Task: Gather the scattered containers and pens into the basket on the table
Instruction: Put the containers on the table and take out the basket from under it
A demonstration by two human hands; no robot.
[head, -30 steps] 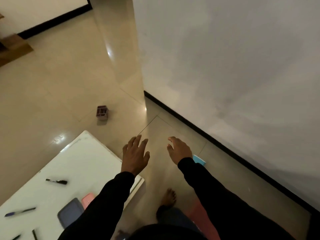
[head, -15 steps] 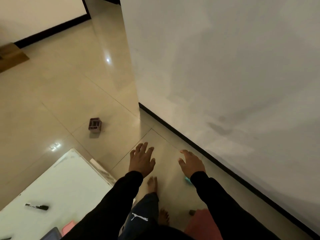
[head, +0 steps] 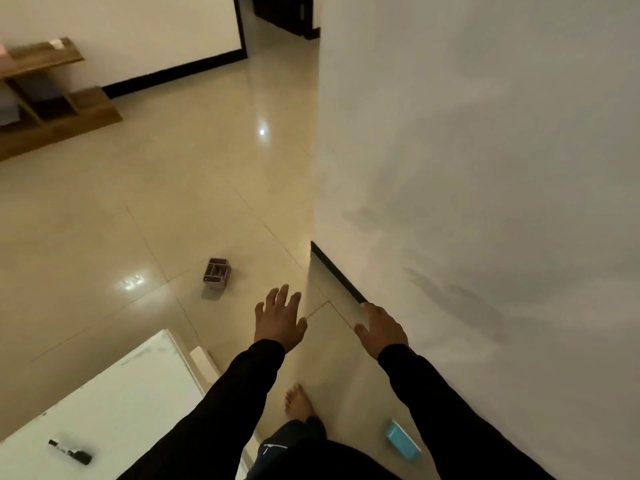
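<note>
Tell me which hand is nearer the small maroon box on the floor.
Left. The left hand hovers just right of and nearer the camera than the maroon box; the right hand is farther right, by the wall.

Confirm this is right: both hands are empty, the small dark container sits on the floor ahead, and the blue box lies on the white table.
One detail is wrong. In the head view the blue box lies on the floor beside the wall, not on the white table. The rest holds: left hand and right hand are empty, and the small dark container sits on the floor ahead.

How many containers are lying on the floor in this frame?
2: a dark compartmented container on the tiles ahead of the left hand, and a teal one by the wall. Others may be hidden.
</note>
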